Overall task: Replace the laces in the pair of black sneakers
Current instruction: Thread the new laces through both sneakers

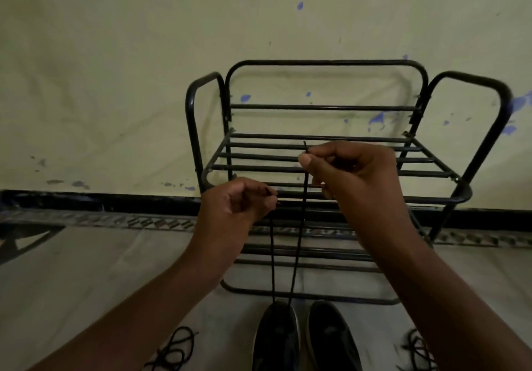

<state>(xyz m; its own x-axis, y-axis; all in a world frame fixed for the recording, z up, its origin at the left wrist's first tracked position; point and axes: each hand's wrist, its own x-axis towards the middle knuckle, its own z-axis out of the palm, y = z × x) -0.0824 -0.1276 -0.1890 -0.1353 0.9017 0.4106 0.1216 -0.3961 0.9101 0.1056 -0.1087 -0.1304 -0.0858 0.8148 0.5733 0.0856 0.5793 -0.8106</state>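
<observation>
Two black sneakers stand side by side on the floor at the bottom centre, the left sneaker and the right sneaker. A black lace runs up in two strands from the toe end of the left sneaker. My left hand pinches the end of the left strand. My right hand, held higher, pinches the right strand just below its tip, which sticks up above the thumb. Both strands are pulled nearly straight.
A black metal shoe rack stands against the pale wall right behind the sneakers. A loose black lace lies on the floor at the lower left, another loose lace at the lower right. A dark skirting runs along the wall's foot.
</observation>
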